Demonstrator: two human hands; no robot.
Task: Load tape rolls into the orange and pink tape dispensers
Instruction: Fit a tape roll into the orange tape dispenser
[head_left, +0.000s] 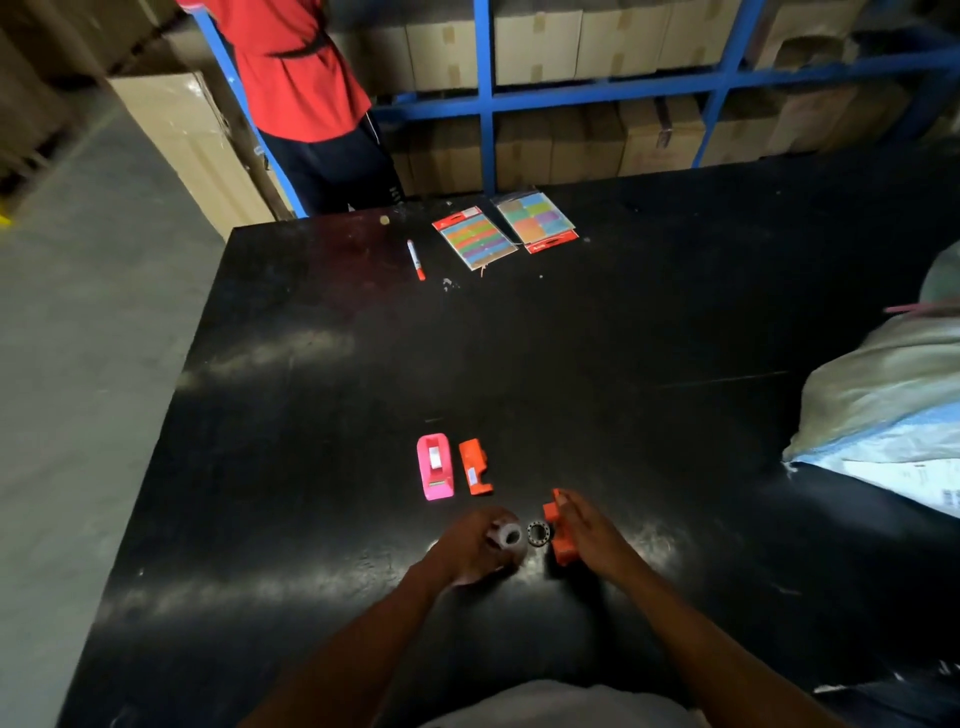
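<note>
Left hand (470, 545) grip closed round a pale, clear-wound tape roll (505, 535), open core turned toward 3 o'clock. Right hand (589, 532) fingers laid flat along an orange plastic tape dispenser piece (558, 540); we cannot tell whether they pinch it or only steady it on the black desk (623, 364). Its long axis runs 12 to 6.

Between the 2 hands, a small dark ring-shaped core (538, 533) lies on the desk, apart from the roll, just beside the orange piece.

We judge the coming move turns on this: the roll sits at 9 o'clock of the orange piece, the ring in between, the left hand nearer the roll.

At 11 o'clock, well clear of both hands, a pink tape dispenser (435, 467) and a second orange dispenser part (475, 467) lie side by side, long axes 12 to 6.
</note>
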